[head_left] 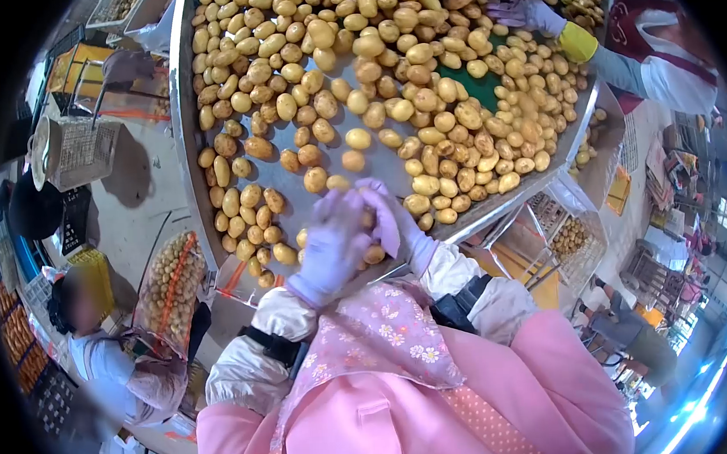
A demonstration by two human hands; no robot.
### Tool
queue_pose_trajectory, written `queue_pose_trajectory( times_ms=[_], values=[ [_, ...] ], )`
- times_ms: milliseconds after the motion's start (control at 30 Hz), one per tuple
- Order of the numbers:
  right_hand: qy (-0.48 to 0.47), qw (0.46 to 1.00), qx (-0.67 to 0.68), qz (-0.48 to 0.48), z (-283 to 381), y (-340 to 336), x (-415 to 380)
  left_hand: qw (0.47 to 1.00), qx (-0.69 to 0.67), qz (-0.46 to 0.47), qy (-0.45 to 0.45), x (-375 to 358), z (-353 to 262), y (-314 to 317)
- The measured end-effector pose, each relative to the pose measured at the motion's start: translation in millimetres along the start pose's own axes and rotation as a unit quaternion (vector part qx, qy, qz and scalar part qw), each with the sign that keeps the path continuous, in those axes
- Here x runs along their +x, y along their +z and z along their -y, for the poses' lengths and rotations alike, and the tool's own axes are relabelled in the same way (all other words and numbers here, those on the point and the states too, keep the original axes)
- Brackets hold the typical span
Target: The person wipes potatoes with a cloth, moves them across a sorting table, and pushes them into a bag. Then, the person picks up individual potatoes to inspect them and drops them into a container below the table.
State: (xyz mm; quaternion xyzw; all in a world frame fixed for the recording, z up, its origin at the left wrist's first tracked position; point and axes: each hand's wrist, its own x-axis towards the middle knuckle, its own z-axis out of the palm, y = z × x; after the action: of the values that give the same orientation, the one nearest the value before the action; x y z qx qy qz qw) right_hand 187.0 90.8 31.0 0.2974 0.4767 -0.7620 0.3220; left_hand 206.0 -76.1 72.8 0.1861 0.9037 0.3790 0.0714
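Many yellow-brown potatoes (315,179) lie over the sorting table (331,159). At the near edge my two hands, in lavender gloves, are close together. My left hand (331,243) is smeared by motion and its fingers are hard to make out. My right hand (389,219) curls its fingers beside it, around a potato (369,218) that shows between the hands. Another potato (373,254) sits just below, by the table's near edge. Loose potatoes lie left of my hands, with a dense heap (466,152) to the right.
Across the table a co-worker's gloved hand (525,13) reaches into the potatoes near a green patch (475,85). At left a person holds a net bag of potatoes (169,286). A wire basket (76,152) stands behind. A crate with potatoes (569,237) is at right.
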Motion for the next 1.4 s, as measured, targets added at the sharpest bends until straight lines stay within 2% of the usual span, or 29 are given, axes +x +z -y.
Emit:
queue_pose_trajectory(
  times_ms=[100,133,167,200,233,267,300,333,367,433,500,567,600,667,733,800,833,867,900,933,1000,1033,1067,1100,1167,1233,1300,1333,1400],
  values=[
    [-0.022,0.998,-0.044,-0.044,-3.5,-33.1,-22.9,0.997,0.026,0.064,0.037,-4.3,4.8,25.7],
    [-0.173,0.958,-0.214,-0.078,-9.0,-61.6,-32.9,0.997,0.047,0.052,0.046,-4.3,14.9,18.4],
    [-0.179,0.905,-0.35,-0.163,20.1,-66.1,-72.8,0.996,0.066,0.039,0.055,-3.9,30.8,7.4],
    [-0.336,0.79,-0.455,-0.237,4.8,-113.7,-79.5,0.99,0.135,0.01,0.042,-4.1,51.7,-4.6],
    [-0.219,0.783,-0.513,-0.277,-8.6,-173.1,-90.2,0.991,0.133,0.018,-0.022,-3.3,74.9,-21.2],
    [-0.178,0.764,-0.544,-0.297,-2.6,-201.9,-114.7,0.973,0.205,-0.104,-0.009,-14.4,111.2,-26.9],
    [-0.14,0.64,-0.7,-0.285,13.1,-219.7,-143.8,0.947,0.263,-0.115,-0.143,-17.3,113.6,-46.9],
    [-0.088,0.447,-0.802,-0.386,-4.1,-246.4,-151.2,0.923,0.309,-0.143,-0.177,-26.0,140.7,-52.6],
    [-0.089,0.445,-0.801,-0.389,7.0,-242.8,-150.5,0.925,0.261,-0.144,-0.236,-44.0,185.0,-40.2],
    [-0.327,0.477,-0.732,-0.361,42.4,-210.1,-133.1,0.919,0.285,-0.065,-0.265,-40.5,150.4,-21.8],
    [-0.389,0.654,-0.588,-0.273,52.5,-167.7,-72.7,0.931,0.286,-0.027,-0.226,-26.6,97.6,1.8],
    [-0.42,0.619,-0.615,-0.248,70.4,-109.9,-19.1,0.978,0.197,0.03,-0.065,-19.0,54.3,28.1],
    [-0.385,0.584,-0.66,-0.273,68.2,-92.6,3.4,0.979,0.044,0.182,-0.082,-6.8,22.9,25.8],
    [-0.349,0.549,-0.7,-0.296,66.4,-88.8,28.1,0.971,0.064,0.156,0.169,-13.1,22.1,54.6],
    [-0.385,0.644,-0.617,-0.238,68.9,-116.6,35.2,0.968,0.064,0.181,0.16,-15.7,30.9,46.3],
    [-0.524,0.559,-0.579,-0.279,89.7,-169.6,-14.9,0.98,0.034,0.156,0.12,-20.5,48.7,32.8],
    [-0.407,0.83,-0.219,-0.311,101.0,-193.3,-44.6,0.985,0.02,0.143,0.09,-19.4,51.0,18.8],
    [-0.384,0.809,-0.182,-0.406,117.6,-223.5,-83.8,0.989,0.046,0.109,0.086,-24.6,58.0,11.9],
    [-0.43,0.506,-0.481,-0.573,119.0,-258.4,-110.1,0.99,0.044,0.107,0.085,-22.5,61.3,7.8],
    [-0.428,0.505,-0.483,-0.573,112.5,-278.7,-116.5,0.995,0.066,0.057,0.057,-18.7,63.5,3.7],
    [-0.261,0.292,-0.636,-0.665,100.7,-304.2,-114.7,0.995,0.091,0.004,0.029,6.5,63.5,-1.9],
    [-0.295,0.382,-0.657,-0.579,109.1,-244.2,-107.5,0.992,0.115,-0.039,0.021,33.4,62.1,-3.5],
    [-0.243,0.621,-0.562,-0.49,111.8,-206.3,-82.5,0.987,0.138,-0.078,0.013,53.4,60.6,-1.9],
    [-0.317,0.687,-0.516,-0.401,95.7,-168.0,-52.2,0.987,0.142,-0.076,0.01,67.6,56.5,4.2],
    [-0.336,0.516,-0.685,-0.389,32.1,-116.4,14.3,0.978,0.194,-0.066,-0.026,85.2,50.1,14.5],
    [-0.242,0.498,-0.77,-0.317,15.4,-40.9,9.4,0.982,0.188,-0.021,-0.001,58.6,57.2,21.9],
    [-0.242,0.476,-0.845,0.042,5.5,-33.3,3.4,0.984,0.16,0.063,0.043,21.8,66.4,13.6],
    [-0.379,0.489,-0.766,0.175,-18.3,-76.3,13.6,0.982,0.177,0.062,0.03,1.1,69.1,4.1],
    [-0.395,0.461,-0.783,0.137,18.8,-109.1,40.0,0.983,0.168,0.067,-0.012,-35.7,77.6,-17.7]
  ],
)
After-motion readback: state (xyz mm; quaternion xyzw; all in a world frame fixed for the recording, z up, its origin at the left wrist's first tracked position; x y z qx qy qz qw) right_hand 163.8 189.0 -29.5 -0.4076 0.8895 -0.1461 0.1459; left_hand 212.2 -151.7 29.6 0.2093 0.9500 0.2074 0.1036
